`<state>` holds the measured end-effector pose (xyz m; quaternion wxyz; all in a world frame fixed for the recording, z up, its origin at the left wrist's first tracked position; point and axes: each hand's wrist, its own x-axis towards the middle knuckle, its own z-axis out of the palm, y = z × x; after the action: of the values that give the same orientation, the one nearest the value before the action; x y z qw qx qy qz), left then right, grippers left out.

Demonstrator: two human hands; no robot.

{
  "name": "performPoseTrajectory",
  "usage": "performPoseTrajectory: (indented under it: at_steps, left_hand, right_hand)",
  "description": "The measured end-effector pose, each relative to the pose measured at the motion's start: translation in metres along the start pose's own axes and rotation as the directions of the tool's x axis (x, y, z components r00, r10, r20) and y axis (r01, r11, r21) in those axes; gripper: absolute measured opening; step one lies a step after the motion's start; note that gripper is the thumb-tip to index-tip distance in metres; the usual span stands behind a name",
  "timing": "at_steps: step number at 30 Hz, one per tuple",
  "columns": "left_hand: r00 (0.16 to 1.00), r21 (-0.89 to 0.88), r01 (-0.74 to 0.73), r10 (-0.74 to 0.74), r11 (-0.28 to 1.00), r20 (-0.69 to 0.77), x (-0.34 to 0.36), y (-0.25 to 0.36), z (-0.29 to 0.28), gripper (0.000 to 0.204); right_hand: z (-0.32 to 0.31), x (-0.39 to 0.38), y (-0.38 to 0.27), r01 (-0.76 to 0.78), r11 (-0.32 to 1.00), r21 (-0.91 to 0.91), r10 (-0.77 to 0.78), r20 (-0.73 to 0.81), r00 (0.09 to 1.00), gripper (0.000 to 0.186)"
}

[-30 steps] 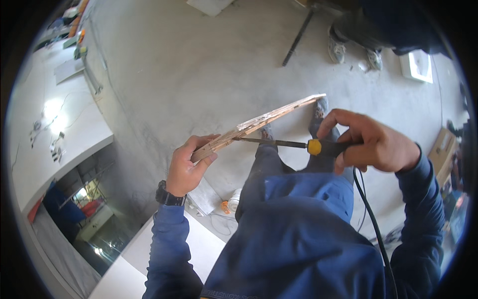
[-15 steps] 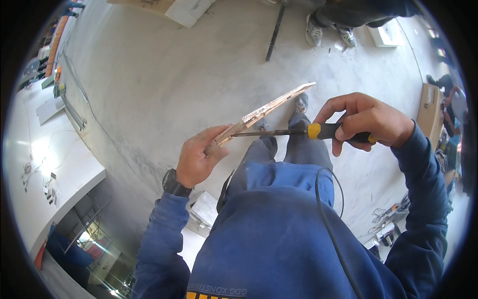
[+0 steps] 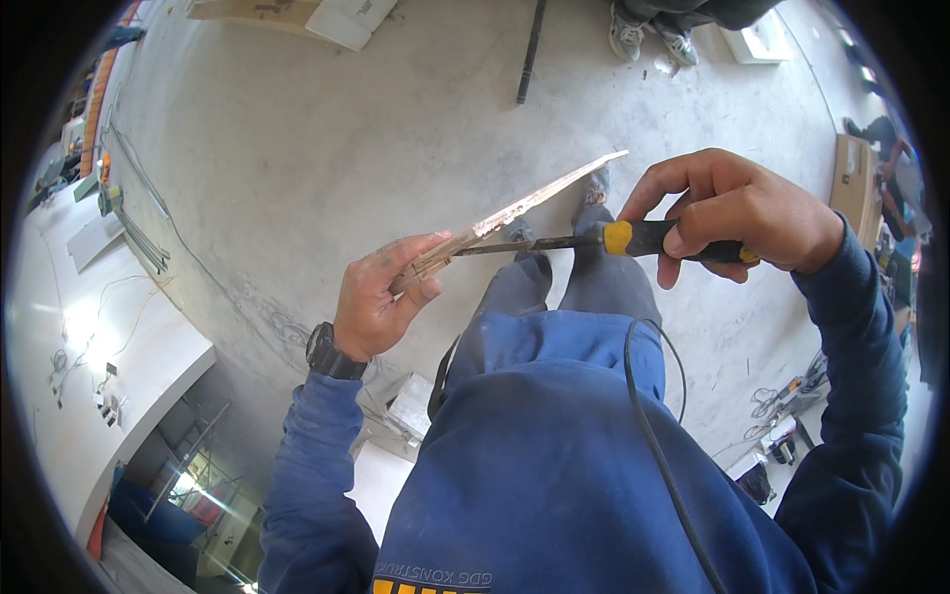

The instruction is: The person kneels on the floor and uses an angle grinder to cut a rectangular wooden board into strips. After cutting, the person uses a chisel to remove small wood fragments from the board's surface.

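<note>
Pale wood strip [image 3: 510,213], its near end pinched in the left hand [image 3: 376,299]. The right hand [image 3: 747,218] holds a yellow-and-black tool [image 3: 618,238], tip seemingly at the strip's edge, probably prying; more pressure calls for steady bracing.

Soft, even light washes the grey floor [image 3: 396,119] beyond both hands, from what I see. The wood strip [image 3: 505,218] between the left hand [image 3: 376,297] and the right hand [image 3: 747,213] catches it brightly along its upper edge. Left of the left hand, glare burns out a patch of the white counter [image 3: 148,371]; below that, the recess [image 3: 178,421] is gloomy, crossed by bright streaks. Far right of the right hand, details go soft; straight edges bow towards a black rim.
</note>
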<state>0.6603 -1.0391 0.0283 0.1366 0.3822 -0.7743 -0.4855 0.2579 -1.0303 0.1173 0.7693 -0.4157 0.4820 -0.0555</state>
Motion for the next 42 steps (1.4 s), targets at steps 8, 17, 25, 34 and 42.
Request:
performPoseTrajectory:
  at_steps: [8, 17, 25, 34, 42]
  left_hand:
    - [0.997, 0.063, -0.073, 0.074, 0.995, -0.015, -0.005, -0.002, 0.008, 0.047]
    - [0.994, 0.075, -0.105, 0.108, 0.992, -0.034, -0.005, -0.004, 0.009, 0.049]
    - [0.995, 0.071, -0.066, 0.061, 0.995, 0.074, -0.002, -0.002, 0.001, 0.047]
    - [0.993, 0.059, -0.097, 0.092, 0.994, 0.079, 0.0, -0.003, 0.001, 0.047]
    - [0.992, 0.063, -0.121, 0.123, 0.991, -0.015, 0.0, -0.006, 0.009, 0.05]
  right_hand:
    - [0.003, -0.005, -0.006, -0.064, 0.998, -0.003, 0.064, 0.012, 0.998, 0.038]
    - [0.003, -0.006, -0.005, -0.061, 0.998, -0.009, 0.061, 0.0, 0.998, 0.04]
    - [0.004, -0.01, -0.007, -0.084, 0.996, 0.015, 0.084, -0.039, 0.996, 0.043]
    - [0.008, -0.014, -0.008, -0.079, 0.997, 0.002, 0.079, -0.051, 0.996, 0.044]
    - [0.01, -0.012, 0.001, 0.001, 0.999, -0.044, -0.003, -0.057, 0.998, 0.048]
